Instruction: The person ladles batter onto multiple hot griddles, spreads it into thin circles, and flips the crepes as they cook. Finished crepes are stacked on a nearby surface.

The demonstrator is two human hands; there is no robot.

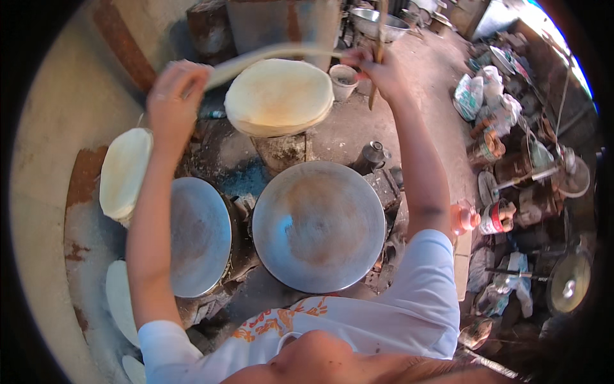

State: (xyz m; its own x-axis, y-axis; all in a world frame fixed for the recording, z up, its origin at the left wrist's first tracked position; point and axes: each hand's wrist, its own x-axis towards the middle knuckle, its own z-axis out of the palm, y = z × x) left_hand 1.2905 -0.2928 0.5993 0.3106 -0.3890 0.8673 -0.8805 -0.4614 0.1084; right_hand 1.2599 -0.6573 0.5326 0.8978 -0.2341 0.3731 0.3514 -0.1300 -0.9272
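Both my hands are raised at the far side, holding a thin pale flatbread (240, 63) stretched between them and seen nearly edge-on. My left hand (176, 96), slightly blurred, is closed on its left end. My right hand (384, 73) pinches the right end and also has a slim wooden stick (382, 29) in its grip. Just below the held sheet lies a stack of round flatbreads (279, 96) on a block. Closer to me is a large round metal griddle (320, 224), its surface bare with brownish marks. A second griddle (199, 237) sits to its left, partly behind my left forearm.
Another flatbread stack (126, 173) stands by the left wall. A white cup (344, 82) and a small metal canister (374, 153) are beyond the griddles. Metal bowls (377, 24) lie at the back. Bags (489, 96), a pink bottle (465, 219) and clutter line the right.
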